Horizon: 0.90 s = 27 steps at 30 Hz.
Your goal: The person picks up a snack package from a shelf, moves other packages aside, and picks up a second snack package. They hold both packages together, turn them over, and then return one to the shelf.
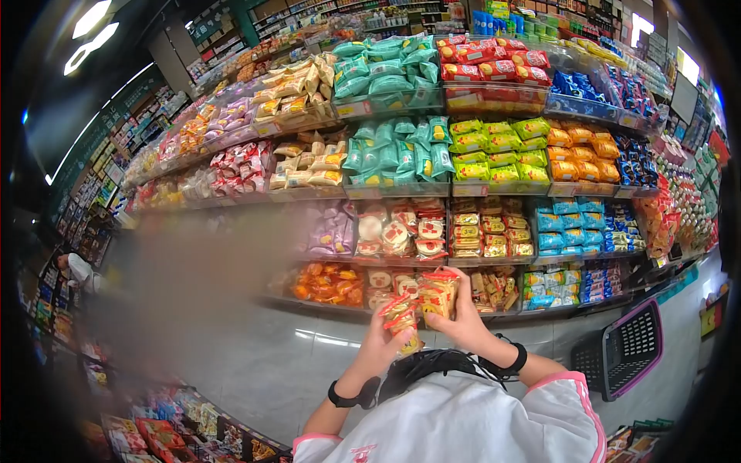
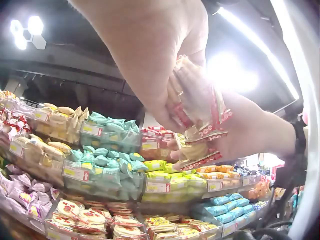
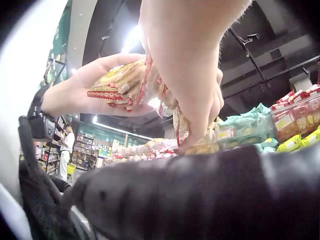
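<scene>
In the head view, the left hand (image 1: 378,343) grips clear packets with red edges (image 1: 400,315), and the right hand (image 1: 465,320) grips similar packets (image 1: 438,295) beside them. Both hands are close together in front of the lower shelf bins. From the left wrist view, the left hand (image 2: 155,55) has its fingers around pale, stick-like snacks in clear wrappers (image 2: 192,92), with the right hand (image 2: 250,127) behind. The right wrist view shows the right hand (image 3: 187,75) over red-edged packets and the left hand (image 3: 80,87) holding packets with yellow print (image 3: 120,82).
Tiered bins hold green bags (image 1: 384,77), lime packets (image 1: 498,150), orange packets (image 1: 583,158) and blue packets (image 1: 570,224). A dark basket with a purple rim (image 1: 658,328) stands on the floor at the right. Another person in white (image 1: 80,270) is at the far left.
</scene>
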### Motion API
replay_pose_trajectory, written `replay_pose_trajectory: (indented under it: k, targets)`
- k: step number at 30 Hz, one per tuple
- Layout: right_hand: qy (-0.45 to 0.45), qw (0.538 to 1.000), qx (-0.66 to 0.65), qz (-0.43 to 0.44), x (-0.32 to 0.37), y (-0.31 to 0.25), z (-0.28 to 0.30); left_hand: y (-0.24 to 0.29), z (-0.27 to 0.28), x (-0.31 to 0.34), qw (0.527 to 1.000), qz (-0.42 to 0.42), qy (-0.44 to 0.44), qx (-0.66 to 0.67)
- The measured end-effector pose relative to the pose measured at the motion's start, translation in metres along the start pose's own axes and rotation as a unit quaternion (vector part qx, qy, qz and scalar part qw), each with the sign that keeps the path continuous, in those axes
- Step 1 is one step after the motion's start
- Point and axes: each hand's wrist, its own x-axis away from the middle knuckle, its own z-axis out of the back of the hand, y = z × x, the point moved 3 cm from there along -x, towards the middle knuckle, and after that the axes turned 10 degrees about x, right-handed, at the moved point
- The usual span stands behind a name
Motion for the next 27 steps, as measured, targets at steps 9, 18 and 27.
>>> replay_pose_trajectory:
  k: [9, 18, 27]
  targets:
    - [-0.164, 0.958, -0.221, -0.078, 0.007, -0.003, 0.004, -0.008, 0.009, -0.015, 0.998, -0.002, 0.046, 0.034]
    - [-0.228, 0.941, -0.217, -0.122, 0.009, 0.000, -0.001, -0.024, 0.015, -0.012, 0.995, 0.020, 0.091, 0.020]
    - [-0.244, 0.966, 0.077, 0.032, 0.008, 0.010, -0.023, -0.009, -0.010, -0.003, 0.994, -0.034, 0.040, 0.091]
